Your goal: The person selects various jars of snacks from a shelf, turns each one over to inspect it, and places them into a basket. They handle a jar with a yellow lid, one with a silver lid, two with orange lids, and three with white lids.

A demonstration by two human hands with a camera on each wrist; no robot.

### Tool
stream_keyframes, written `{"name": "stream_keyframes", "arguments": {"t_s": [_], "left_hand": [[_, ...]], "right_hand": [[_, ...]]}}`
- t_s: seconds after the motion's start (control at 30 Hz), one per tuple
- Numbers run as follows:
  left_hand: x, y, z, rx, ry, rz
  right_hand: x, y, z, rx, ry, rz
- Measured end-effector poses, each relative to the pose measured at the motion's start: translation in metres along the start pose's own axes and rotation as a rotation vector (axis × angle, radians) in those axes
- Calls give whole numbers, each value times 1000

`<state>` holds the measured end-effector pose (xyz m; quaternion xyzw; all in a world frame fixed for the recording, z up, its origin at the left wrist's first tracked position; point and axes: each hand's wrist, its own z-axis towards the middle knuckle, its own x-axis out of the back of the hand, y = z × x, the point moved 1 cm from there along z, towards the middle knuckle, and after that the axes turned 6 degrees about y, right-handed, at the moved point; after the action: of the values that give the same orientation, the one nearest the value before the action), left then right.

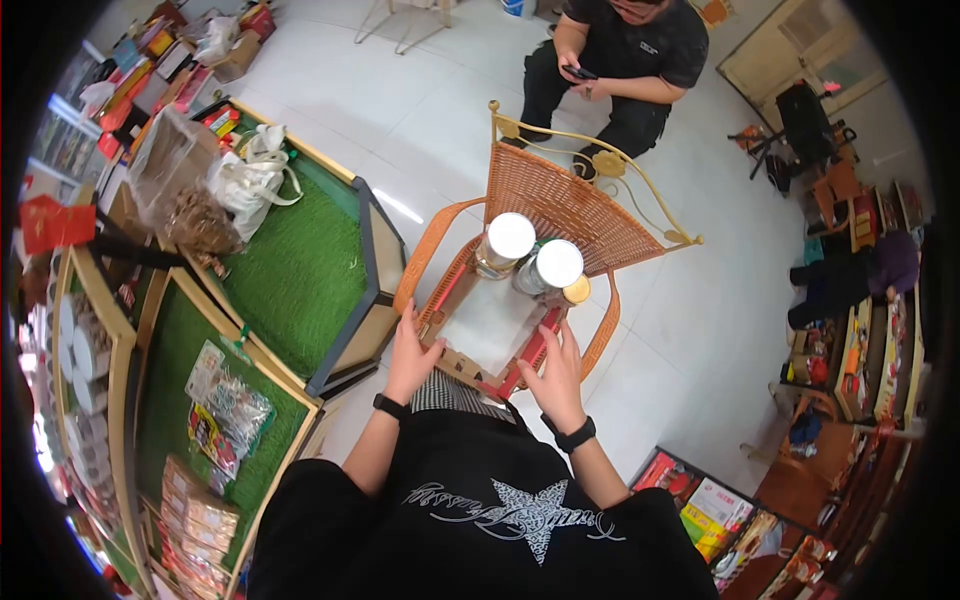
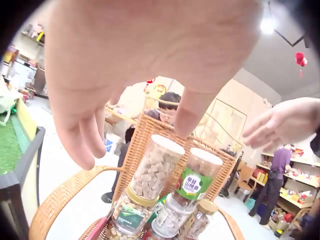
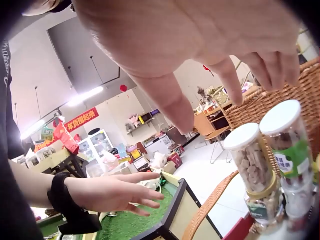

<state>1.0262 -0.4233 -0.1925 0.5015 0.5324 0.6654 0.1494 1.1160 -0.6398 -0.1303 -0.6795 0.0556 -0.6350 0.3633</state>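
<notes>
On a wicker armchair (image 1: pixel 560 205) sits a shallow red-edged cardboard box (image 1: pixel 526 364) with a pale bottom. Clear jars stand in its far part, some stacked in twos: a white-lidded jar of pale pieces (image 2: pixel 151 170) on a gold-lidded jar (image 2: pixel 131 212), and a white-lidded jar with a green label (image 2: pixel 195 182) on another clear jar (image 2: pixel 170 220). Beside them is a smaller gold-capped jar (image 1: pixel 577 290). My left hand (image 1: pixel 408 362) hovers by the box's near left side, fingers spread. My right hand (image 1: pixel 558 382) is over its right edge, fingers also spread. Neither holds anything.
Green-lined display bins (image 1: pixel 300 270) stand to the left, holding bags and packets. Beyond the chair a seated person (image 1: pixel 630 60) holds a phone. Shelves with goods and another person (image 1: pixel 860 275) are at the right. A carton of colourful packages (image 1: pixel 710 515) lies near right.
</notes>
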Motion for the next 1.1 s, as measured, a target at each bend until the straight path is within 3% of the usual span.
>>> {"name": "stream_keyframes", "arguments": {"t_s": [0.07, 0.27, 0.33, 0.43, 0.47, 0.63, 0.87, 1.1], "left_hand": [[14, 12, -22, 136, 57, -105], [47, 26, -67, 160, 193, -21], [62, 32, -81, 160, 247, -15], [83, 36, -103, 122, 336, 15], [90, 36, -111, 131, 391, 23], [131, 30, -169, 178, 582, 90], [196, 16, -282, 252, 897, -90], [246, -17, -436, 240, 1147, -151]], "right_hand": [[2, 4, -18, -8, -50, 29], [-4, -12, -43, 162, -162, 276], [0, -33, -40, 181, -221, 455], [-8, -54, -43, 290, -298, 481], [-10, -63, -45, 235, -365, 540], [-26, -114, -53, 438, -443, 671], [-54, -211, -102, 533, -672, 944], [-73, -299, -221, 769, -795, 977]]}}
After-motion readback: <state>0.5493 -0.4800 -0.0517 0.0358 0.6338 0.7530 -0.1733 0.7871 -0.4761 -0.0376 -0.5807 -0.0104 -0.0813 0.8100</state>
